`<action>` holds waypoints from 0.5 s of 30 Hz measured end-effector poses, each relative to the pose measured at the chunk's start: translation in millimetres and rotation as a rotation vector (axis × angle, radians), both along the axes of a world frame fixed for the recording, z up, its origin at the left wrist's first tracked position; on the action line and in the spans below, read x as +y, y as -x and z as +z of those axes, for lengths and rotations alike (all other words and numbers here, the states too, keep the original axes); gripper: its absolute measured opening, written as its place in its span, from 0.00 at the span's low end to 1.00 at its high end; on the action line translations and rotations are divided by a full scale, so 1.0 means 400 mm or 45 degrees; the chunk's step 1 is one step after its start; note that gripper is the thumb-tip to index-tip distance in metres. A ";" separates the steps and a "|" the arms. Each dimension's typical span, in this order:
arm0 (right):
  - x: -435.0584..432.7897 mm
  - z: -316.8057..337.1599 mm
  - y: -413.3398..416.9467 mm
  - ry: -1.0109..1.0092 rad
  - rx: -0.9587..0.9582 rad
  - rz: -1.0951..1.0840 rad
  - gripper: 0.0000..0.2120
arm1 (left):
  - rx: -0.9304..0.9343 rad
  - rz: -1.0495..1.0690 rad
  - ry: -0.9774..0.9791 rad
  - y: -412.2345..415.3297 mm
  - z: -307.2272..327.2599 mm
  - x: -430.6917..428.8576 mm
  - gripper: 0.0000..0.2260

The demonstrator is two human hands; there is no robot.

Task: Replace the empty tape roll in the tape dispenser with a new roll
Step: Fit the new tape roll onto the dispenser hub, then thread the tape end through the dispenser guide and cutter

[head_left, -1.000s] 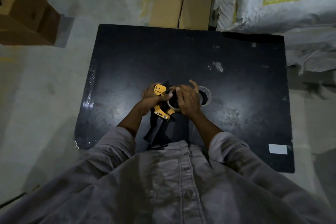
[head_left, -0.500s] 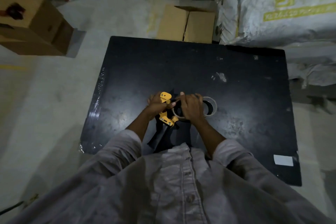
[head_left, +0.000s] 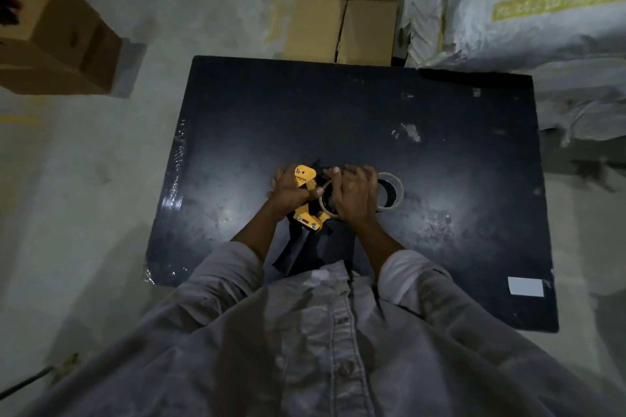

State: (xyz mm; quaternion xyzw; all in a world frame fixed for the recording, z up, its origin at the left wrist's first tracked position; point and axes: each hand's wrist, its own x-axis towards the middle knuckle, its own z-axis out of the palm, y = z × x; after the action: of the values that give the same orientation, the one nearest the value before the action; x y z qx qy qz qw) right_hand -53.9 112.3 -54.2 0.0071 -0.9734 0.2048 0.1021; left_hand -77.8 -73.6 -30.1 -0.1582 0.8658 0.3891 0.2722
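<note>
A yellow and black tape dispenser (head_left: 306, 213) is held over the near middle of the black table (head_left: 440, 230), its black handle pointing back at me. My left hand (head_left: 288, 191) grips the dispenser's yellow head. My right hand (head_left: 354, 195) is closed on a thin pale roll (head_left: 326, 201) that sits at the dispenser's hub. A second pale ring of tape (head_left: 394, 191) lies flat on the table just right of my right hand, partly hidden by it.
A white label (head_left: 525, 286) sticks near the table's right front corner. Cardboard boxes (head_left: 342, 27) stand on the floor beyond the far edge, another box (head_left: 50, 44) at far left. Large white sacks (head_left: 525, 10) crowd the right side.
Both hands have stayed together on the dispenser and roll. My view has tilted, so the table and hands sit lower in the frame.
</note>
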 end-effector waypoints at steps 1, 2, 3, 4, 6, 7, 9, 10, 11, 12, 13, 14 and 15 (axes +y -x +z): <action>0.001 0.004 -0.001 -0.044 -0.005 -0.004 0.22 | 0.002 0.002 0.029 -0.003 0.005 0.004 0.30; 0.002 0.006 -0.002 -0.075 -0.004 -0.015 0.22 | 0.009 -0.002 0.046 -0.004 0.011 0.008 0.30; 0.004 0.007 -0.003 -0.094 0.008 -0.032 0.21 | 0.006 -0.009 0.049 -0.004 0.018 0.011 0.31; 0.005 0.009 -0.005 -0.101 0.021 -0.049 0.21 | 0.010 -0.019 0.040 -0.004 0.020 0.012 0.33; 0.006 0.014 -0.009 -0.099 0.019 -0.070 0.21 | 0.003 -0.043 0.036 -0.004 0.029 0.010 0.37; 0.007 0.018 -0.011 -0.098 0.004 -0.074 0.21 | -0.008 -0.045 0.045 -0.005 0.033 0.005 0.39; 0.011 0.023 -0.009 -0.099 -0.015 -0.074 0.23 | -0.008 -0.065 0.050 -0.008 0.024 -0.006 0.43; 0.014 0.020 -0.005 -0.104 -0.029 -0.066 0.25 | -0.002 -0.086 0.023 -0.010 0.023 -0.013 0.44; 0.018 0.018 0.001 -0.104 -0.049 -0.056 0.27 | -0.024 -0.065 -0.065 -0.010 0.015 -0.023 0.43; 0.021 0.014 0.006 -0.083 -0.075 -0.045 0.28 | -0.028 -0.003 -0.212 -0.014 0.025 -0.028 0.40; 0.021 0.011 0.007 -0.032 -0.102 -0.032 0.29 | -0.010 0.111 -0.359 -0.019 0.016 -0.040 0.36; 0.023 0.011 0.003 0.040 -0.122 -0.014 0.29 | 0.028 0.190 -0.442 -0.032 0.008 -0.054 0.32; 0.026 0.014 -0.005 0.104 -0.133 0.012 0.28 | 0.106 0.238 -0.450 -0.047 -0.001 -0.068 0.28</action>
State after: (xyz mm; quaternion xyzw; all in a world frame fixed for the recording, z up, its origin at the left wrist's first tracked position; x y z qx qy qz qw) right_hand -52.1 122.6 -48.7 -0.0031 -0.9682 0.2450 0.0506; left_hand -58.8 -101.0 -30.5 -0.1715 0.7760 0.5648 0.2222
